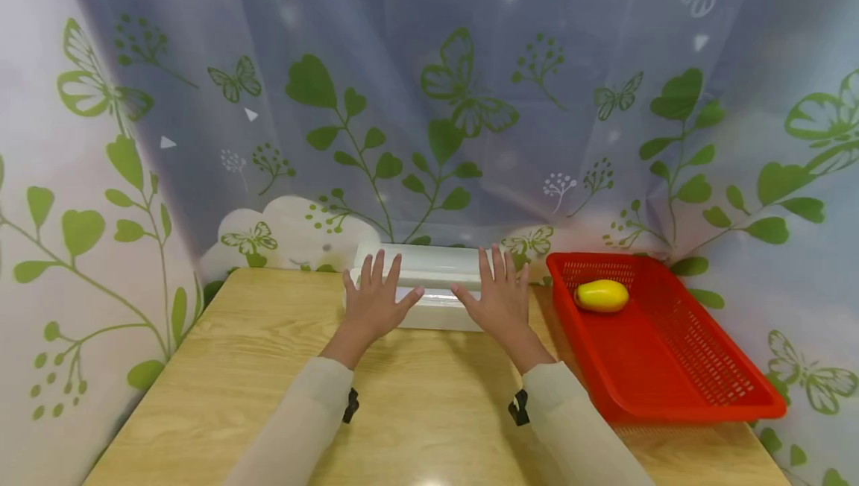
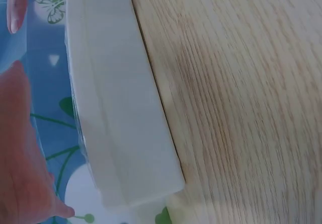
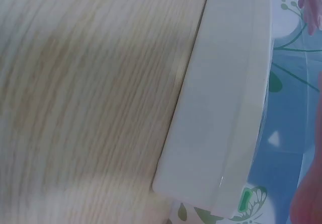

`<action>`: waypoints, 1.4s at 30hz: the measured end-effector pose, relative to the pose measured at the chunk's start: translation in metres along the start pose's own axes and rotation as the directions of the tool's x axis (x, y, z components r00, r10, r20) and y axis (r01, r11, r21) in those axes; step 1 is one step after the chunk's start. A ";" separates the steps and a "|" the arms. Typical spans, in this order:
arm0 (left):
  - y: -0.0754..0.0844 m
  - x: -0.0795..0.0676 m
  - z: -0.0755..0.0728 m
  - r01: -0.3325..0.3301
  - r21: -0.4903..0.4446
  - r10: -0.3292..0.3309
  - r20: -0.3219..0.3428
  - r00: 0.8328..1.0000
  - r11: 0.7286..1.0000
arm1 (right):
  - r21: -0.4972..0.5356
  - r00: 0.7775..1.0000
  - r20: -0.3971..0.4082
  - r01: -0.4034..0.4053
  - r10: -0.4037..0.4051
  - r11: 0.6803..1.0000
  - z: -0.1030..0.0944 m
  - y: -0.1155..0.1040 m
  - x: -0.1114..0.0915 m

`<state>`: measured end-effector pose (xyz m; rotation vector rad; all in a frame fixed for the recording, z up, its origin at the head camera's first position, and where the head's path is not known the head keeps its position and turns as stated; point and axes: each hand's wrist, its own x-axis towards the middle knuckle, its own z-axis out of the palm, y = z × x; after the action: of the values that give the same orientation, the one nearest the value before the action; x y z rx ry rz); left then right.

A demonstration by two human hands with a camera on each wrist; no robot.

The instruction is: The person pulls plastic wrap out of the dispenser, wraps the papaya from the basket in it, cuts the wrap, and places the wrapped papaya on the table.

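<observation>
A long white box (image 1: 439,317), which looks like a cling film dispenser, lies at the table's back edge. Its lid (image 1: 439,257) is raised at the rear, and something shiny and clear shows inside. Over the box's left end my left hand (image 1: 371,305) is spread with straight fingers. My right hand (image 1: 500,305) spreads in the same way over the right end. Neither hand grips anything; whether they touch the box I cannot tell. Both wrist views show the plain front of the box (image 2: 121,93), with part of a hand (image 3: 309,196) beside it in the right one.
To the right stands a red plastic basket (image 1: 637,367) with slotted sides, holding a yellow mango-like fruit (image 1: 602,297). The wooden table (image 1: 262,367) extends in front of the box. A curtain (image 1: 376,16) printed with leaves and butterflies hangs behind and at both sides.
</observation>
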<state>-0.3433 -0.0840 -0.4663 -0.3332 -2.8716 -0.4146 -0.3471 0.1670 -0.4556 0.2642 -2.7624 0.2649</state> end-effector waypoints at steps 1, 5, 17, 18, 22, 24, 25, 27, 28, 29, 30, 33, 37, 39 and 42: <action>0.001 -0.001 -0.001 0.000 -0.002 0.000 -0.004 1.000 1.000 | 0.013 1.000 -0.008 -0.002 0.002 1.000 0.000 0.001 0.000; 0.005 -0.005 -0.005 -0.002 -0.045 0.002 -0.001 1.000 0.999 | 0.074 0.999 -0.039 -0.014 0.017 0.997 0.001 0.006 -0.005; -0.004 -0.030 -0.014 -0.001 -0.160 -0.010 -0.073 0.997 0.987 | 0.205 0.994 -0.052 -0.086 0.099 0.975 -0.006 0.010 -0.022; -0.007 -0.032 -0.015 0.003 -0.172 -0.019 -0.091 0.996 0.985 | 0.218 0.993 -0.051 -0.094 0.107 0.971 -0.005 0.010 -0.023; -0.019 -0.042 -0.017 0.044 -0.243 -0.079 -0.139 0.987 0.969 | 0.285 0.987 -0.043 -0.135 0.153 0.949 -0.004 0.010 -0.027; -0.025 -0.046 -0.016 0.082 -0.282 -0.124 -0.135 0.983 0.956 | 0.318 0.982 -0.036 -0.164 0.185 0.934 -0.003 0.011 -0.030; -0.027 -0.047 -0.015 0.104 -0.302 -0.149 -0.127 0.981 0.948 | 0.336 0.978 -0.032 -0.183 0.205 0.924 -0.002 0.012 -0.031; -0.032 -0.050 -0.013 0.143 -0.332 -0.192 -0.119 0.974 0.932 | 0.381 0.970 -0.028 -0.214 0.242 0.900 -0.001 0.013 -0.033; -0.034 -0.051 -0.012 0.161 -0.350 -0.213 -0.116 0.970 0.923 | 0.402 0.965 -0.027 -0.229 0.261 0.887 -0.001 0.014 -0.034; -0.036 -0.052 -0.012 0.176 -0.368 -0.232 -0.115 0.966 0.913 | 0.419 0.961 -0.026 -0.240 0.276 0.876 0.000 0.015 -0.036; -0.038 -0.053 -0.011 0.188 -0.380 -0.249 -0.117 0.961 0.905 | 0.440 0.957 -0.028 -0.248 0.290 0.863 0.001 0.016 -0.037; -0.042 -0.054 -0.008 0.224 -0.421 -0.298 -0.117 0.947 0.879 | 0.482 0.946 -0.026 -0.270 0.322 0.833 0.003 0.019 -0.041; -0.046 -0.053 -0.005 0.264 -0.477 -0.351 -0.103 0.931 0.838 | 0.525 0.927 -0.005 -0.318 0.376 0.790 0.007 0.022 -0.046; -0.047 -0.052 -0.004 0.282 -0.504 -0.372 -0.085 0.924 0.816 | 0.558 0.912 0.026 -0.352 0.409 0.751 0.008 0.024 -0.048; -0.049 -0.050 -0.003 0.327 -0.527 -0.408 -0.041 0.912 0.785 | 0.621 0.890 0.097 -0.403 0.445 0.672 0.009 0.025 -0.050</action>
<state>-0.3072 -0.1402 -0.4885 0.1916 -2.6183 -1.2289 -0.3097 0.1965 -0.4853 -0.2474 -2.5338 1.3099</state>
